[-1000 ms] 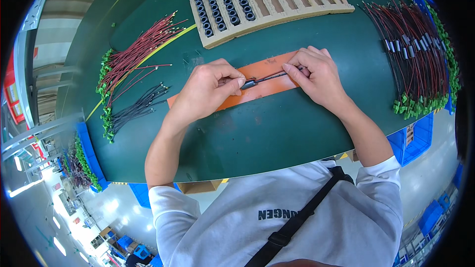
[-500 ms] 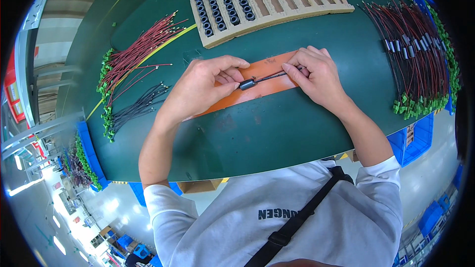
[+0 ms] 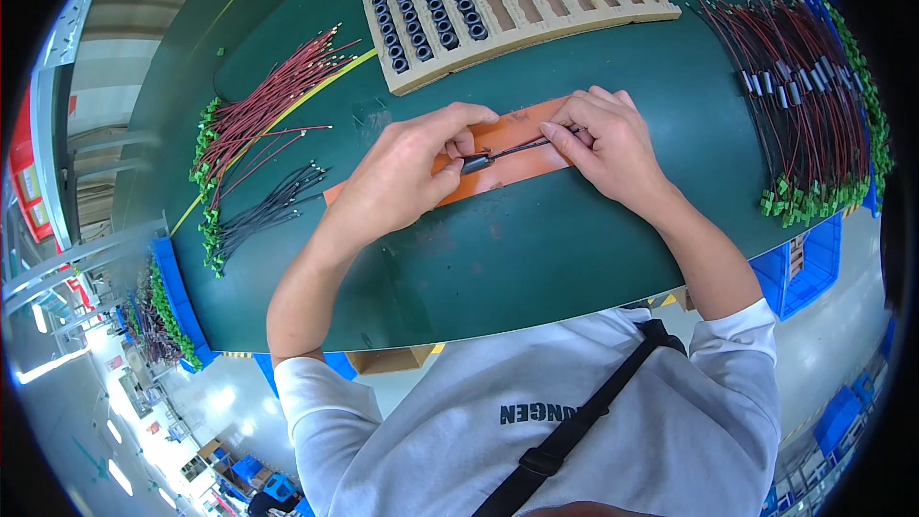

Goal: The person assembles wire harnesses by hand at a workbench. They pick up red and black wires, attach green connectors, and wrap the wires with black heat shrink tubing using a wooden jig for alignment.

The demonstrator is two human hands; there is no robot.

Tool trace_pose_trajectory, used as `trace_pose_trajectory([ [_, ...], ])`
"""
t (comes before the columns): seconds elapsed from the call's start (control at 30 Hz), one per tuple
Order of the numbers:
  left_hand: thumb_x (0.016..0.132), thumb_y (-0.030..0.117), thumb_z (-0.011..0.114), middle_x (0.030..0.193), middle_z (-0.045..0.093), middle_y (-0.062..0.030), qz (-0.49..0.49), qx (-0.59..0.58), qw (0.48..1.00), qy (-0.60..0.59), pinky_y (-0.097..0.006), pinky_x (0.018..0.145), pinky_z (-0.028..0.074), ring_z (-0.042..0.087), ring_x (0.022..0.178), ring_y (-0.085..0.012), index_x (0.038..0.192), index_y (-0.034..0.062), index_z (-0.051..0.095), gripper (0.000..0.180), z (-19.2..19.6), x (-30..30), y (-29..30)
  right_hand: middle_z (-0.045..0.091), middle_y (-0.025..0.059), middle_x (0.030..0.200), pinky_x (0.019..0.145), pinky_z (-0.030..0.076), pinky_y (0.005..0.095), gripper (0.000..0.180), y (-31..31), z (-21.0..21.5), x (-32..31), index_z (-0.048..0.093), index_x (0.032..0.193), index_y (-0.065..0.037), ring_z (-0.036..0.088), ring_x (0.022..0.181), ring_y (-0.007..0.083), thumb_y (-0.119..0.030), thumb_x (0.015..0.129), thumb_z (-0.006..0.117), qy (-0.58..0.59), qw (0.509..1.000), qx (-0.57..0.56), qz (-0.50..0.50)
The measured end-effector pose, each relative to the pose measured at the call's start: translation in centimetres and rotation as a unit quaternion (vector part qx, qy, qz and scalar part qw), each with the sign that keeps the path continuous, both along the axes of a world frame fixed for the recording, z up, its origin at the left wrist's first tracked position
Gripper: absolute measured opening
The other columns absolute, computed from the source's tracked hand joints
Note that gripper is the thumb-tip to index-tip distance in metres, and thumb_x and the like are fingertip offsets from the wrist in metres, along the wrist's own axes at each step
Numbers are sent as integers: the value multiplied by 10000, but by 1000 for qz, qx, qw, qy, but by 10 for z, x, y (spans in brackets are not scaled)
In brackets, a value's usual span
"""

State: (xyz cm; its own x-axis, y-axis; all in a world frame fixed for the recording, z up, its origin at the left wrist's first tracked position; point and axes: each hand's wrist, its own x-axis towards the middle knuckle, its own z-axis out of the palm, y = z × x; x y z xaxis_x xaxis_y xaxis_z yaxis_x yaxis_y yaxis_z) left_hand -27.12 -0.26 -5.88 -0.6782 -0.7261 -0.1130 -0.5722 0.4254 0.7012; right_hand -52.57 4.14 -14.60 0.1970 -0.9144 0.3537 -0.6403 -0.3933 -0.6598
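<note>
Over an orange strip (image 3: 522,168) on the green table, I hold thin red and black wires (image 3: 522,146) that run through a small black ferrite core (image 3: 477,164). My left hand (image 3: 407,163) is closed at the core's left end, its thumb against it and the index finger stretched past the curled fingers. What lies behind those fingers is hidden. My right hand (image 3: 605,139) pinches the wires to the right of the core, thumb against index finger, and covers their far ends.
A slotted tray (image 3: 459,59) at the back holds rows of black cores. Red wires (image 3: 273,96) and black wires (image 3: 273,209) with green connectors lie at the left. A pile of wires fitted with cores (image 3: 795,86) lies at the right. A blue bin (image 3: 814,268) hangs below the table edge.
My left hand has shifted slightly, its index finger reaching further right above the core. The core has moved a little left. My right hand keeps its pinch on the wires.
</note>
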Motion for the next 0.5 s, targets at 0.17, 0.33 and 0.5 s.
trace_pose_trajectory([
  [0.17,816,-109,586,928,688,-79,20,38,999,-6,-322,794,578,673,835,-160,1284,32,638,491,0,4,1,613,11,716,697,369,357,190,0,0,0,635,780,-92,555,697,202,-185,901,747,0,1000,6,2],
  [0.33,862,-106,611,972,693,-63,50,138,989,-1,-268,821,568,668,888,-110,1310,27,625,468,3,6,-4,613,5,714,702,370,354,180,1,1,0,642,786,-94,553,694,193,-182,903,747,-3,1000,8,-2],
  [0.5,889,-114,634,1027,688,-89,87,213,971,66,-261,892,557,670,950,-116,1359,-4,569,486,-3,15,-4,606,5,710,704,370,353,180,0,1,1,641,785,-92,554,693,192,-180,903,746,-4,1000,0,3],
])
